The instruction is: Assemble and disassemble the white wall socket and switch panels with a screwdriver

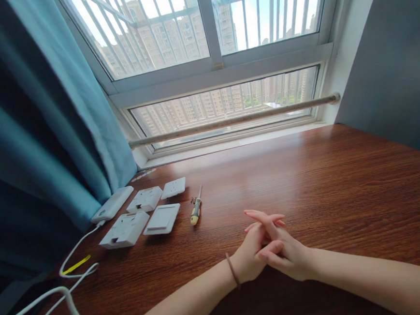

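Note:
My left hand, with a brown band on its wrist, is clasped with my right hand above the table's near side. Their fingers are interlaced and closed, and no object shows between them. Nearest to the hands, on their left, lies a screwdriver with a yellow and dark handle, its shaft pointing to the window. Several small screws are beside its shaft. Left of these sit a white wall switch, a white socket plate and two white mounting boxes, one behind the other.
A white power bank stands by the blue curtain, with a white cable running from it to the near left. A yellow strip lies by the cable. A rail crosses the window behind the wooden table.

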A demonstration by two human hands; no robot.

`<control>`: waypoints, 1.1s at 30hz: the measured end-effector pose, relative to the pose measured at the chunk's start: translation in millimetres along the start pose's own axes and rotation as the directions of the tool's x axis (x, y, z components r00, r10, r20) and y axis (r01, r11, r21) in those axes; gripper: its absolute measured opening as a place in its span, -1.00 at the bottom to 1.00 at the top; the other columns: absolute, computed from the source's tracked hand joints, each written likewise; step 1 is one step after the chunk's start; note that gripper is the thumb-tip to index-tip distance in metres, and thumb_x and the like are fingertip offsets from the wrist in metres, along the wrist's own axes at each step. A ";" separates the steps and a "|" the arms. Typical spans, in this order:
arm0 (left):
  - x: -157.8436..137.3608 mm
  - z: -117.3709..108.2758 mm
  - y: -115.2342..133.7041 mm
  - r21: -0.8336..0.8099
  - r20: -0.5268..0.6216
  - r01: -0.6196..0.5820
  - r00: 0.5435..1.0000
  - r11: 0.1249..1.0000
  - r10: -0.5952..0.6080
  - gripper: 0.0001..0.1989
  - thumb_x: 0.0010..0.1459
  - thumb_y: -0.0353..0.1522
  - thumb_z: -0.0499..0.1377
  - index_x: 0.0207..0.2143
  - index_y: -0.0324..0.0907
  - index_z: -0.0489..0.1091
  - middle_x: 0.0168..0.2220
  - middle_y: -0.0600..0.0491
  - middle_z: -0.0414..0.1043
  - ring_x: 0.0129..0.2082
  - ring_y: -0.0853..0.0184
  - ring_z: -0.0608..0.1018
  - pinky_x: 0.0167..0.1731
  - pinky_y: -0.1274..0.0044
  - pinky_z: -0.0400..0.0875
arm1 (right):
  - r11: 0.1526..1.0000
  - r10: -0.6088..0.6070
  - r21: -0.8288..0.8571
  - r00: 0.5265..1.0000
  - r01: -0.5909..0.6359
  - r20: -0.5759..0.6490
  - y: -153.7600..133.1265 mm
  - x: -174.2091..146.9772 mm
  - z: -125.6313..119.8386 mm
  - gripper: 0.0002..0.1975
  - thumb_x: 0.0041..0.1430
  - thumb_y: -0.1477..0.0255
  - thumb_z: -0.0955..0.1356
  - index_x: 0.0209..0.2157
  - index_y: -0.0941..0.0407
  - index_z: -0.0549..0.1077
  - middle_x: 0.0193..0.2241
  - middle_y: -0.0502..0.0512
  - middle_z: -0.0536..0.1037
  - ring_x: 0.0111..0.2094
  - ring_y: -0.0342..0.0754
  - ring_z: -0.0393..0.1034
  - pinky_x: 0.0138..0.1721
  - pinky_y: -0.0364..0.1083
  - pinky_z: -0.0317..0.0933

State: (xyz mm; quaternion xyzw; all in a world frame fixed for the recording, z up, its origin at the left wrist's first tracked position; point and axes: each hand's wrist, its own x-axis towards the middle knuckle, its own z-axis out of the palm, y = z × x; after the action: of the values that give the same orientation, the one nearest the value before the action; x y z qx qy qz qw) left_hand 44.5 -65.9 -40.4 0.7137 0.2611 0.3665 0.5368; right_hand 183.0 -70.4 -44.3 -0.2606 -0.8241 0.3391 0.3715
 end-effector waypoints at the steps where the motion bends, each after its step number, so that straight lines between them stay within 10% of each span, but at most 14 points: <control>1: -0.2 -0.9 1.0 0.039 0.020 -0.003 1.000 0.999 0.003 -0.53 0.13 -0.28 0.08 0.10 -0.16 0.15 -0.02 -0.09 0.27 -0.02 0.21 0.36 -0.03 0.35 0.32 | 1.000 -0.010 -0.018 1.000 0.010 -0.002 0.4 -0.8 0.1 -0.27 0.14 0.40 0.27 0.23 0.05 -0.22 0.13 0.33 0.12 0.12 0.11 0.12 0.07 0.15 0.09; 6: 3.3 -13.0 13.3 0.377 0.162 -0.126 0.984 0.918 0.069 -0.47 0.17 -0.25 0.03 0.18 -0.15 0.04 0.06 -0.13 0.26 0.01 0.17 0.37 0.01 0.35 0.27 | 0.989 -0.103 -0.111 0.994 0.098 -0.035 4.5 -1.6 -3.6 -0.16 0.11 0.30 0.30 0.23 0.03 -0.35 0.24 0.38 -0.16 0.13 0.16 0.12 0.05 0.15 0.12; 13: 8.8 -36.7 32.5 0.817 0.209 -0.178 0.978 0.549 0.006 -0.59 0.23 -0.29 -0.10 0.10 -0.17 0.17 -0.23 -0.09 0.46 -0.26 0.23 0.51 -0.26 0.49 0.36 | 0.989 0.145 -0.013 0.982 -0.147 -0.119 15.4 4.4 -9.3 -0.50 0.22 0.30 0.21 0.14 0.07 -0.04 -0.07 0.24 0.42 -0.25 -0.03 0.46 -0.20 -0.02 0.32; 18: 15.4 -61.7 44.4 0.967 -0.088 0.113 0.989 0.229 -0.120 -0.63 0.26 -0.24 -0.16 -0.24 -0.17 0.39 -0.37 -0.07 0.46 -0.38 0.25 0.52 -0.36 0.49 0.34 | 0.930 0.347 0.200 0.913 -0.307 -0.213 22.8 12.9 -8.3 -0.67 0.26 0.22 0.11 -0.09 0.14 0.20 -0.38 0.09 0.51 -0.54 -0.12 0.45 -0.44 -0.11 0.34; 23: 19.0 -98.7 43.7 0.887 -0.460 0.448 0.840 -0.111 -0.287 -0.73 0.15 -0.27 0.03 -0.22 -0.26 0.38 -0.23 -0.16 0.42 -0.27 0.14 0.53 -0.34 0.44 0.38 | 0.914 0.380 0.228 0.905 -0.336 -0.190 23.9 15.9 -8.8 -0.68 0.26 0.20 0.12 -0.21 0.15 0.28 -0.46 0.06 0.49 -0.56 -0.14 0.42 -0.48 -0.13 0.30; 33: 18.0 -147.7 27.8 0.769 -0.631 0.602 0.657 -0.215 -0.413 -0.75 0.08 -0.34 0.10 -0.28 -0.32 0.48 -0.24 -0.27 0.49 -0.19 0.01 0.54 -0.26 0.33 0.42 | 0.941 0.329 0.131 0.933 -0.311 -0.145 23.5 13.7 -8.2 -0.72 0.28 0.28 0.13 -0.26 0.15 0.32 -0.48 0.05 0.49 -0.53 -0.16 0.41 -0.43 -0.15 0.27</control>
State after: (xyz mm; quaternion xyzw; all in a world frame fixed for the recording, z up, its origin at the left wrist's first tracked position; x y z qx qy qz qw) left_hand -64.1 24.8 13.4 0.6681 0.7353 -0.1137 -0.0090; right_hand 185.7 -43.2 -51.9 -0.3984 -0.7178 0.4158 0.3913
